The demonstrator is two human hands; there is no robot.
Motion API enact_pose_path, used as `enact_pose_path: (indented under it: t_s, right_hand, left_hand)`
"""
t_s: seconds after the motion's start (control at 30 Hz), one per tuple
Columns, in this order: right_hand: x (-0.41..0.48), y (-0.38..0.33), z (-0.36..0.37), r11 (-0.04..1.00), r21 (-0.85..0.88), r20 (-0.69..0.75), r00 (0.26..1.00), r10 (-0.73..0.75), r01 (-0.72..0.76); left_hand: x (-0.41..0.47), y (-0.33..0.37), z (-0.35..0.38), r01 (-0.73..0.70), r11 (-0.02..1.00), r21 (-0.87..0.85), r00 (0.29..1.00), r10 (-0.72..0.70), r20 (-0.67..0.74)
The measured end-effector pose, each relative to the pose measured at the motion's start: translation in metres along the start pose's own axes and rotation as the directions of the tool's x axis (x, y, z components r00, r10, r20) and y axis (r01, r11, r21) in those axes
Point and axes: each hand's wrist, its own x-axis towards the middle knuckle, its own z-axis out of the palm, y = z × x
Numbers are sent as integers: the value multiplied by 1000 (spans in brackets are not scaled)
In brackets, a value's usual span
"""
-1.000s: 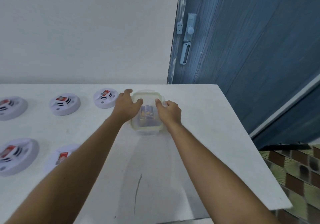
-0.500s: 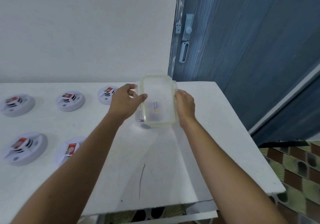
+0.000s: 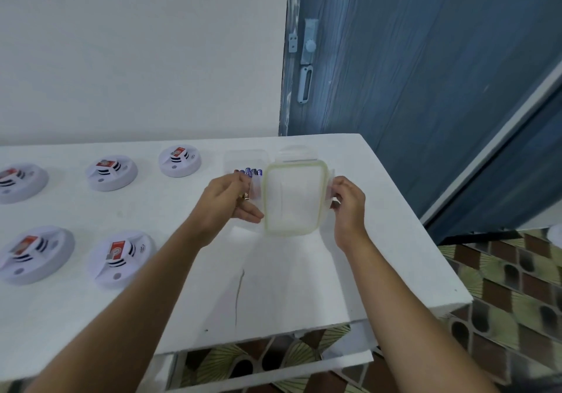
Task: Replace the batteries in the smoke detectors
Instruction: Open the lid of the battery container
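Over the desk (image 3: 289, 289), left hand (image 3: 232, 202) and right hand (image 3: 348, 207) are pinching the lid (image 3: 294, 202) by its sides, holding it clear of the container (image 3: 243, 158), apparently to expose the batteries (image 3: 250, 172).

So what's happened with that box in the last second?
The lid has come off the container: the left hand and right hand lifted it by its side edges and carried it right. The batteries now lie uncovered. The container and the smoke detectors stayed on the table.
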Motion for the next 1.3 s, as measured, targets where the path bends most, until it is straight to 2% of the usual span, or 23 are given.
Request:
enact_pose_path:
  t_s: [0.07,0.2,0.33,0.43,0.57,0.67,0.83,1.03,1.13,1.3]
  right_hand:
    - [-6,4,3,999,11,15,999,-44,43]
    - [-13,11,11,996,31,26,996,-84,83]
    - [-12,25,15,998,-50,37,998,49,-48]
    - [-11,30,14,965,-78,86,963,256,-250]
    - [-5,24,6,921,-194,164,914,371,-339]
    - [-7,18,0,857,-333,180,865,467,-394]
    - [-5,28,0,842,-491,114,942,317,-224]
    - [-3,39,19,803,-594,93,989,114,-37]
    - [-3,39,24,787,-616,92,992,84,-10]
    - [-3,39,25,770,-638,109,987,118,-21]
  left_hand:
    - [-3,-2,1,50,998,-34,999,-50,-19]
    - [-5,-5,4,85,996,21,992,-83,-100]
    - [-8,-13,2,109,981,163,990,-92,-108]
    - [-13,-24,-1,145,978,147,987,-132,-93]
    - [-15,-36,-4,164,975,149,980,-144,-135]
    - [-14,-43,-8,248,953,174,963,-224,-147]
    - [-8,-55,-12,339,917,211,927,-287,-241]
    - [-6,-54,-6,330,851,408,929,-215,-303]
    - [-7,-56,-4,308,804,509,940,-176,-291]
    - [-9,-56,-8,304,781,546,948,-192,-253]
